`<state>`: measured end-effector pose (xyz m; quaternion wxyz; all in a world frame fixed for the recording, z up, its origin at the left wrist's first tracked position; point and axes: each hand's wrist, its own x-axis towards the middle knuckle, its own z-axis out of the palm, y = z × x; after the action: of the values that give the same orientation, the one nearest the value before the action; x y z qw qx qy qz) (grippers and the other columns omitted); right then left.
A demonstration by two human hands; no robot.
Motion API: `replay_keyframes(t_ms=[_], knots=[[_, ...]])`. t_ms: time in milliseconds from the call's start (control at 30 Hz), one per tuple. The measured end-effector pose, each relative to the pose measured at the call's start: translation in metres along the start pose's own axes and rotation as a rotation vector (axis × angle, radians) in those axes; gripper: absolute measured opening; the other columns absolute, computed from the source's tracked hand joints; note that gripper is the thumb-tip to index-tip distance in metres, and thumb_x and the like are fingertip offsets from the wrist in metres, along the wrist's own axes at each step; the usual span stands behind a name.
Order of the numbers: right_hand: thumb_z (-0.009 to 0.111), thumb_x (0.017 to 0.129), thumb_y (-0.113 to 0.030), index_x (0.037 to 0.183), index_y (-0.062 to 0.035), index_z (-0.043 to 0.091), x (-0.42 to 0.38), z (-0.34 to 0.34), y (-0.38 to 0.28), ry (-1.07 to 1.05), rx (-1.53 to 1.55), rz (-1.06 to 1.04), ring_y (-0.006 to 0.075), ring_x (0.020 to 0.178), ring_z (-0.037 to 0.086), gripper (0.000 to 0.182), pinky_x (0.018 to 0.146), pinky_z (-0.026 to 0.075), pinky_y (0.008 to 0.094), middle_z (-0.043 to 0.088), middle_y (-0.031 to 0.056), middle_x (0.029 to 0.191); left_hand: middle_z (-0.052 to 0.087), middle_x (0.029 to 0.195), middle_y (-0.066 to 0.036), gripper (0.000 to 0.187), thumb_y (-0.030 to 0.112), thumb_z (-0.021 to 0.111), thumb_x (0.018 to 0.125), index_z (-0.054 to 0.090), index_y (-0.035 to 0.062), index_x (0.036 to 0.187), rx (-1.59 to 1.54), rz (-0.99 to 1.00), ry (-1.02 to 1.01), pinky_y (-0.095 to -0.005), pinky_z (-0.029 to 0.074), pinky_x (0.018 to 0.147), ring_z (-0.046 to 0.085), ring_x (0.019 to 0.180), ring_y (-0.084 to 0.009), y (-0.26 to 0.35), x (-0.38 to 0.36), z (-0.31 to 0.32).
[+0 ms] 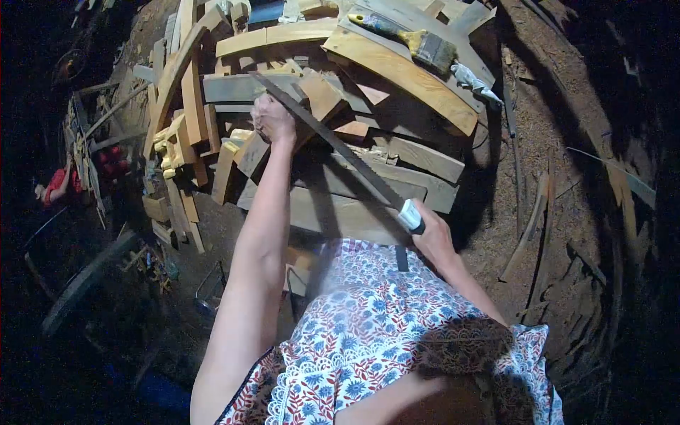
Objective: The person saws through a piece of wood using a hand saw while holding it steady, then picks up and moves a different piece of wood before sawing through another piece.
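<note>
Sawdust-strewn ground [567, 142] surrounds a heap of wooden planks [368, 134] filling the frame from ten to one o'clock. Across the heap a long saw blade [333, 142] runs diagonally. Left hand [273, 120], near eleven o'clock, closes its fingers on the blade's far end; right hand [433, 237], at centre, grips the saw's handle [411, 216]. A paintbrush [418, 42] lies at twelve o'clock.

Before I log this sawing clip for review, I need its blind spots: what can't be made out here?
All in the head view:
- Saw tip and the cut: hidden behind the left hand.
- Saw handle: wrapped by the right hand.
- Block under the left hand: mostly covered by its fingers.
- Left margin: too dark; only a red sleeve shows.
- Paintbrush bristles: too small to judge.
</note>
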<state>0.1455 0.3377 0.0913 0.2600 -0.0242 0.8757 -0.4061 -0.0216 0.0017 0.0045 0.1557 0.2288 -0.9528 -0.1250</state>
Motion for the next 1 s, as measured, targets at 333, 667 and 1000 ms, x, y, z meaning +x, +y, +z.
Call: replay_keyframes(t_ms=[333,667,1000], knots=[[0.057,0.069,-0.003,0.118,-0.0019,0.047,0.107,0.045,-0.055,-0.002,0.089,-0.165,0.0396,0.098,0.054,0.05,0.083,0.044,0.0414,0.057,0.0243,0.104,0.057,0.071,-0.017,0.022,0.02,0.053,0.077,0.055,0.0044,0.063,-0.029,-0.04,0.019,-0.0427,0.043,0.063,0.055,0.07,-0.0345,0.001,0.0,0.004],[0.054,0.069,-0.001,0.124,-0.0075,0.04,0.096,0.07,-0.062,0.005,0.182,-0.05,0.0421,0.094,0.053,0.057,0.08,0.043,0.0473,0.056,0.0259,0.101,0.055,0.073,-0.013,0.016,0.018,0.049,0.077,0.054,0.0077,0.066,0.073,-0.02,0.069,-0.0405,0.043,0.062,0.053,0.072,-0.032,0.009,-0.003,0.001],[0.063,0.076,-0.018,0.113,-0.0056,0.056,0.099,0.038,-0.074,0.02,0.2,-0.048,0.0262,0.077,0.062,0.039,0.069,0.046,0.0319,0.063,0.0206,0.088,0.057,0.077,-0.012,0.03,0.028,0.04,0.084,0.059,0.008,0.073,0.151,-0.052,0.091,-0.0426,0.04,0.068,0.054,0.078,-0.0303,-0.011,-0.006,0.04]])
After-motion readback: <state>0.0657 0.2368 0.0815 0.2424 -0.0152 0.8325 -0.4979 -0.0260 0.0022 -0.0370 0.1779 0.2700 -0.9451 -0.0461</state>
